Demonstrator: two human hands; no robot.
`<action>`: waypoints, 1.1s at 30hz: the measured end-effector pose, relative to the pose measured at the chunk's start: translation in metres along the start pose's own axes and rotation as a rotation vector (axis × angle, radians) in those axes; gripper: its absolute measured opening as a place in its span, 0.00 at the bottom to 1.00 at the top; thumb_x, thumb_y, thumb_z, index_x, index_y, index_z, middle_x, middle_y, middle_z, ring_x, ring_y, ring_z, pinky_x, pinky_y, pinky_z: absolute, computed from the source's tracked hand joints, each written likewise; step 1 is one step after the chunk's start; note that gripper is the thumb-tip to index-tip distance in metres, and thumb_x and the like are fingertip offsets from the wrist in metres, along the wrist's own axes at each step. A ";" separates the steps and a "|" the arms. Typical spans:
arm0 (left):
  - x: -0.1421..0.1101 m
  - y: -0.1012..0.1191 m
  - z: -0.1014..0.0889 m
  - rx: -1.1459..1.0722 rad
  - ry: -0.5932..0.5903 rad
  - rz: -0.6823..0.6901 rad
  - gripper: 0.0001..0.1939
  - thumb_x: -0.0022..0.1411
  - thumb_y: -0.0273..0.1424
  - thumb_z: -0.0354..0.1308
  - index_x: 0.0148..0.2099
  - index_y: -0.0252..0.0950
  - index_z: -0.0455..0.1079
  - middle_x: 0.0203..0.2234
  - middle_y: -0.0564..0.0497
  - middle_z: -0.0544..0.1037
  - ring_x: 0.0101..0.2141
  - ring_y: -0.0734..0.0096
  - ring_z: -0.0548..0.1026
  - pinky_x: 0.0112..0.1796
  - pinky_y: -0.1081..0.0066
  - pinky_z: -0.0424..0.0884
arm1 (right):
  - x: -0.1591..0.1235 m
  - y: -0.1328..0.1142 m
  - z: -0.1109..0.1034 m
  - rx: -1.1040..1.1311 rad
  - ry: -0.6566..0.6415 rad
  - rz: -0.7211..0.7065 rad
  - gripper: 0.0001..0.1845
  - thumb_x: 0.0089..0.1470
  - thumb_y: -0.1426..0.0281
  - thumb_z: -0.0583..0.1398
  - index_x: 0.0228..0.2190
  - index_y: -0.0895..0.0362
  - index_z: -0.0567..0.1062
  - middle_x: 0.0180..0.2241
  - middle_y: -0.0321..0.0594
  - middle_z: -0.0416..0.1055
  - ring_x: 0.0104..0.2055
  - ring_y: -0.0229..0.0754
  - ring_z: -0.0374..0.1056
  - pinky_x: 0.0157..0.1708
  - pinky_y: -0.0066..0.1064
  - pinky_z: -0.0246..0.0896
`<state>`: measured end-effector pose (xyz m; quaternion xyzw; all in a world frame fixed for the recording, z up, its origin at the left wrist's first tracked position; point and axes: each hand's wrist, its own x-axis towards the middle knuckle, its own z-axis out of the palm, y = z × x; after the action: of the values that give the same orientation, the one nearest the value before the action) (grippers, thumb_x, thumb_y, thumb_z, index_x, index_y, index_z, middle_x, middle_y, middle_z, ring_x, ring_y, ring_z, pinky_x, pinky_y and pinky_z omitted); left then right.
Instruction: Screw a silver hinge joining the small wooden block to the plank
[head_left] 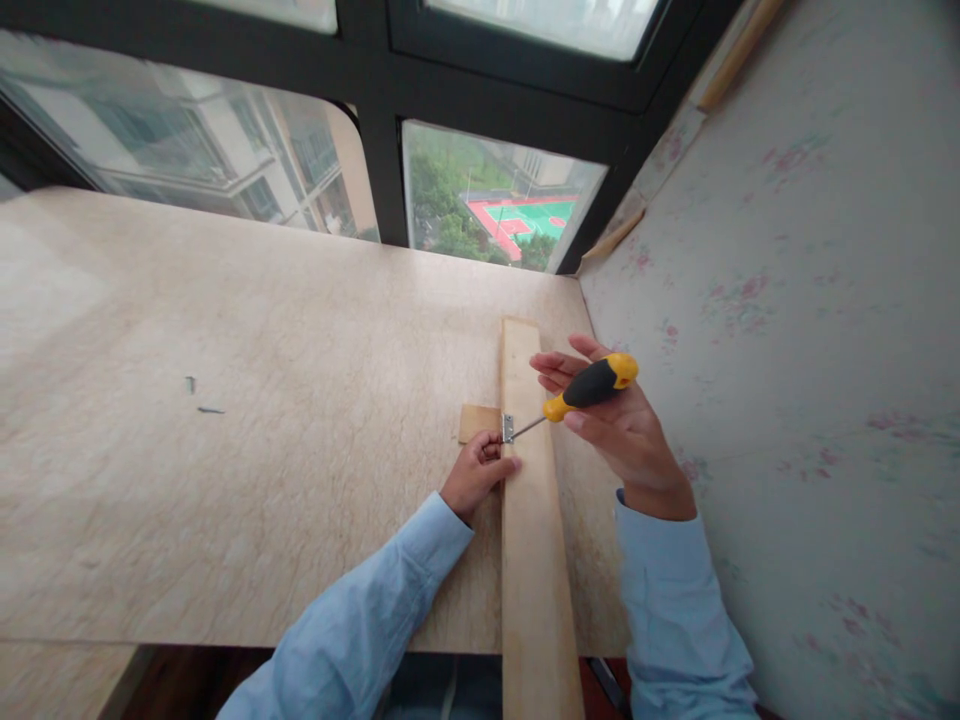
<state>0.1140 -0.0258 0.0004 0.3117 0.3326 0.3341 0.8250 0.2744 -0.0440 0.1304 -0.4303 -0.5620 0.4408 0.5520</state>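
Note:
A long wooden board lies on the stone-patterned ledge, its near end reaching past the front edge. A small metal hinge sits at the board's left edge. My left hand grips that edge just below the hinge, thumb on top and fingers curled at the side. In my right hand is a yellow-and-black screwdriver, its handle between the thumb and the partly stretched fingers. The screwdriver slants down left, its tip at the hinge; any screw under it is too small to make out. A small wooden piece lies beside the hinge.
Two small screws lie apart on the left part of the ledge. A dark-framed window rises behind. Close on the right stands a wall with flowered paper. A dark object shows below the front edge.

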 end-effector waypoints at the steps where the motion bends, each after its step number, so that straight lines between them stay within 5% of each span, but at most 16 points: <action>1: 0.000 0.000 0.000 -0.005 0.003 0.000 0.26 0.39 0.34 0.75 0.40 0.33 0.71 0.32 0.48 0.81 0.31 0.68 0.78 0.37 0.68 0.73 | -0.002 -0.003 -0.002 0.001 -0.025 0.021 0.32 0.54 0.63 0.67 0.57 0.44 0.64 0.57 0.40 0.71 0.62 0.47 0.65 0.60 0.48 0.64; 4: 0.000 0.000 0.000 -0.016 -0.002 0.000 0.27 0.39 0.34 0.75 0.41 0.33 0.71 0.33 0.47 0.81 0.32 0.67 0.78 0.38 0.68 0.73 | -0.002 -0.001 -0.003 -0.068 0.022 0.043 0.24 0.52 0.64 0.68 0.51 0.47 0.70 0.48 0.39 0.76 0.52 0.47 0.73 0.50 0.44 0.72; 7: 0.000 0.000 0.000 -0.013 -0.007 -0.005 0.27 0.40 0.34 0.75 0.42 0.33 0.71 0.34 0.47 0.81 0.33 0.65 0.79 0.38 0.66 0.73 | 0.004 0.013 0.002 -0.230 0.283 -0.063 0.26 0.40 0.64 0.75 0.40 0.50 0.70 0.35 0.34 0.75 0.38 0.43 0.75 0.40 0.38 0.75; 10: -0.001 0.000 0.000 -0.006 0.004 0.000 0.26 0.41 0.34 0.74 0.43 0.33 0.72 0.35 0.46 0.81 0.34 0.66 0.79 0.39 0.66 0.73 | 0.010 0.027 0.009 -0.386 0.509 -0.162 0.35 0.33 0.60 0.77 0.41 0.49 0.67 0.34 0.32 0.70 0.36 0.40 0.72 0.40 0.36 0.74; 12: -0.001 0.000 0.000 -0.006 0.003 0.003 0.26 0.41 0.33 0.74 0.43 0.33 0.72 0.35 0.46 0.81 0.34 0.66 0.79 0.39 0.67 0.73 | 0.011 0.029 0.012 -0.377 0.468 -0.155 0.38 0.35 0.58 0.75 0.47 0.48 0.66 0.37 0.33 0.70 0.40 0.41 0.71 0.45 0.38 0.72; 17: 0.000 -0.001 0.000 -0.032 0.007 -0.009 0.27 0.40 0.33 0.75 0.42 0.33 0.71 0.34 0.46 0.81 0.33 0.66 0.79 0.38 0.67 0.73 | 0.004 0.011 0.006 -0.116 0.095 -0.056 0.38 0.50 0.61 0.69 0.58 0.42 0.61 0.55 0.39 0.71 0.59 0.46 0.66 0.60 0.47 0.62; 20: 0.001 -0.001 0.001 -0.048 0.020 -0.008 0.27 0.39 0.33 0.75 0.42 0.33 0.71 0.34 0.47 0.81 0.32 0.67 0.78 0.37 0.67 0.73 | -0.001 0.001 0.000 -0.067 -0.012 0.042 0.31 0.54 0.62 0.66 0.58 0.43 0.64 0.54 0.40 0.73 0.58 0.47 0.69 0.56 0.48 0.67; 24: 0.001 0.000 0.001 -0.032 0.017 -0.008 0.26 0.39 0.33 0.75 0.42 0.33 0.71 0.33 0.48 0.81 0.32 0.67 0.78 0.38 0.67 0.73 | 0.002 0.011 0.001 -0.225 0.175 0.010 0.23 0.43 0.61 0.73 0.41 0.52 0.74 0.37 0.37 0.77 0.41 0.46 0.76 0.43 0.42 0.75; 28: -0.001 0.001 0.002 -0.010 0.015 -0.009 0.25 0.40 0.32 0.74 0.41 0.33 0.71 0.32 0.48 0.81 0.32 0.67 0.78 0.37 0.68 0.73 | 0.009 0.029 0.008 -0.429 0.512 -0.107 0.33 0.31 0.56 0.76 0.38 0.51 0.70 0.33 0.32 0.70 0.36 0.41 0.70 0.41 0.37 0.73; 33: -0.001 0.001 0.002 -0.019 0.006 -0.006 0.24 0.40 0.32 0.74 0.41 0.33 0.71 0.33 0.48 0.81 0.32 0.68 0.78 0.38 0.68 0.73 | 0.009 0.020 0.010 -0.111 0.168 -0.067 0.36 0.46 0.54 0.70 0.54 0.46 0.65 0.48 0.40 0.73 0.54 0.47 0.70 0.57 0.48 0.65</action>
<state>0.1140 -0.0268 0.0026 0.3018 0.3327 0.3358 0.8279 0.2639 -0.0308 0.1132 -0.4765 -0.5517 0.3525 0.5868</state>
